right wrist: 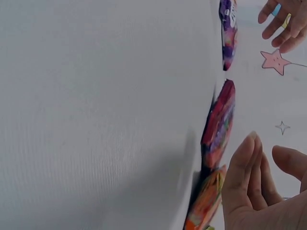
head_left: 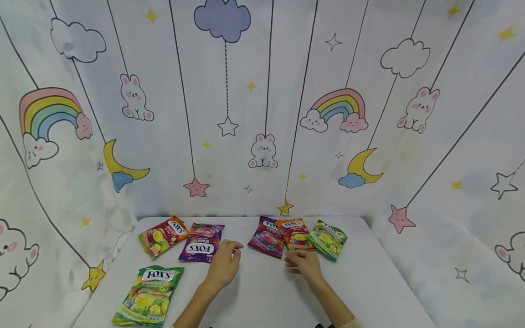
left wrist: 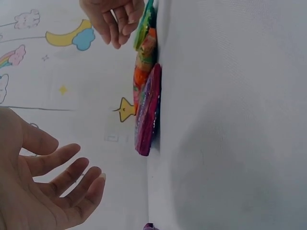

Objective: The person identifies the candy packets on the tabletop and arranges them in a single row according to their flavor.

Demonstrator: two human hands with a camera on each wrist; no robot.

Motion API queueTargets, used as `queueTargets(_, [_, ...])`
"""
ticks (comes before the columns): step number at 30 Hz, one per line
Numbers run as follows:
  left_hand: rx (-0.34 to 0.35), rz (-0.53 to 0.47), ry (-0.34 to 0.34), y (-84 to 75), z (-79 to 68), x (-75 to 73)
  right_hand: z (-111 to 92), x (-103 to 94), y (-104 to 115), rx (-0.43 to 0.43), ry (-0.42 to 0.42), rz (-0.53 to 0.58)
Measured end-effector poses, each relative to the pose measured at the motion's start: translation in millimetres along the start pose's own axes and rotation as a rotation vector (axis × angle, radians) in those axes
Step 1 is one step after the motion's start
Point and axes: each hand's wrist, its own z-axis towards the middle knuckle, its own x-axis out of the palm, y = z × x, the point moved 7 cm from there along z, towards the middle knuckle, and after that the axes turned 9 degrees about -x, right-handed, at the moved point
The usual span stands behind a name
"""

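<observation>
My left hand (head_left: 224, 263) is held with relaxed, loosely bent fingers and nothing in its grasp. Nearest to it is a purple bag of Fox's berries candy (head_left: 201, 243), lettering upside down from here. Loosely bent too, my right hand (head_left: 305, 266) holds nothing, just in front of an orange bag of Fox's fruits candy (head_left: 296, 233). A second purple berries bag (head_left: 267, 238) leans left of that orange one, and a green Fox's bag (head_left: 328, 239) lies at its right. In the right wrist view the thumb and fingers of the right hand (right wrist: 268, 191) stand apart.
Another orange fruits bag (head_left: 164, 237) lies at the table's back left. A large green Fox's spring tea bag (head_left: 149, 296) is at the front left. The white table (head_left: 266, 296) meets a cloth backdrop (head_left: 229, 159) printed with rabbits, stars and rainbows.
</observation>
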Motion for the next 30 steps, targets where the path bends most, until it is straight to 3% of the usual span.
queueTargets(9, [0.024, 0.022, 0.017, -8.3, 4.3, 14.8, 2.4, -15.5, -9.4, 0.034, -0.054, -0.01])
queueTargets(30, [0.085, 0.022, 0.099, -34.1, 13.9, 47.1, 5.2, -53.5, -15.1, 0.016, -0.166, -0.052])
